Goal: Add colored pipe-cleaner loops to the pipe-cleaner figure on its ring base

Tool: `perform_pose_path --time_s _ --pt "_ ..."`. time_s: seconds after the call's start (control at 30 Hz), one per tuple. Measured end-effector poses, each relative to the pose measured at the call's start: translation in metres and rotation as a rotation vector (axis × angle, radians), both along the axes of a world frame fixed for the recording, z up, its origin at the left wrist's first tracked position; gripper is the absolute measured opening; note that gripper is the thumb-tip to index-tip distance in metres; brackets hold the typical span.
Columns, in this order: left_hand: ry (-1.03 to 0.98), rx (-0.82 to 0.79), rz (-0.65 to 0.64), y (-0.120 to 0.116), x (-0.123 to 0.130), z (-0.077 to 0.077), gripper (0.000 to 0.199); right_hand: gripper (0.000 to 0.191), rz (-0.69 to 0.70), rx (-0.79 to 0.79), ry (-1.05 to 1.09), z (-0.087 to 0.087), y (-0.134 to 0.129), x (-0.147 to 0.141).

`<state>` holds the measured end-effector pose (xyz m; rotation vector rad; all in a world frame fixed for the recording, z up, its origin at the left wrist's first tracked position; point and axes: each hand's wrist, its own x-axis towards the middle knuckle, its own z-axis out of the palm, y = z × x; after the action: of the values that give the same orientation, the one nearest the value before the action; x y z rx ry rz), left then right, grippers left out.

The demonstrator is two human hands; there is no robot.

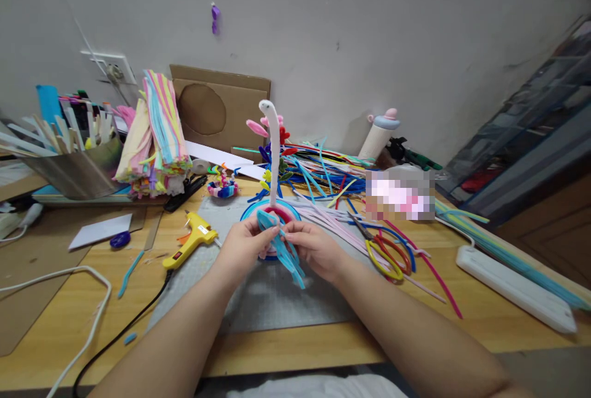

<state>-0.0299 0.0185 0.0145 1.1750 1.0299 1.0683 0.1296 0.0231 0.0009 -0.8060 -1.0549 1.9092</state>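
Light blue pipe-cleaner strands (290, 263) hang between my two hands, near the middle of the view. My left hand (256, 239) pinches their upper left part between thumb and fingers. From the right, my right hand (314, 247) closes its fingertips on the same blue piece. Just behind my hands lies a round blue-rimmed coil base (247, 208) with red and pink inside, partly hidden by my fingers. A tall white fuzzy stem (275, 158) with a curved top stands up from that base.
A yellow glue gun (198, 233) lies left of my hands, its black cord running forward. Scissors with yellow and red handles (385, 256) lie to the right among loose pipe cleaners. Behind are bundled pipe cleaners (164, 121), cardboard (249, 96) and a bottle (376, 139). A power strip (514, 287) sits far right.
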Motion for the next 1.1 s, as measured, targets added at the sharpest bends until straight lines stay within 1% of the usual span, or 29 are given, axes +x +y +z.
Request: perform_pose_path --time_s 0.23,0.33,0.5,0.63,0.83,1.0,1.1 --pt "-0.125 -0.090 -0.033 -0.0004 -0.0015 0.0022 0.021 0.024 0.081 0.033 0.086 -0.0005 -0.0015 0.0012" --pt "-0.231 -0.166 -0.073 -0.0018 -0.0008 0.0058 0.019 0.021 0.078 0.074 0.092 0.0001 -0.0023 0.0013" --pt "-0.368 -0.246 -0.162 -0.0026 -0.0016 0.0076 0.018 0.021 0.082 0.077 0.111 0.0001 -0.0033 0.0007" --pt "-0.401 -0.273 -0.205 -0.0021 -0.0024 0.0042 0.014 0.018 0.033 0.113 0.123 -0.0012 -0.0034 -0.0006" --pt "-0.416 -0.301 -0.228 -0.0017 -0.0013 0.0024 0.016 0.015 0.019 0.167 0.122 -0.0034 -0.0020 -0.0005" --pt "-0.414 -0.277 -0.188 -0.0012 -0.0001 0.0053 0.018 0.020 0.041 0.135 0.059 -0.0039 -0.0007 0.0005" --pt "-0.346 -0.214 -0.136 -0.0006 0.0003 0.0050 0.018 0.024 0.018 0.108 0.003 -0.0044 0.0004 -0.0002"
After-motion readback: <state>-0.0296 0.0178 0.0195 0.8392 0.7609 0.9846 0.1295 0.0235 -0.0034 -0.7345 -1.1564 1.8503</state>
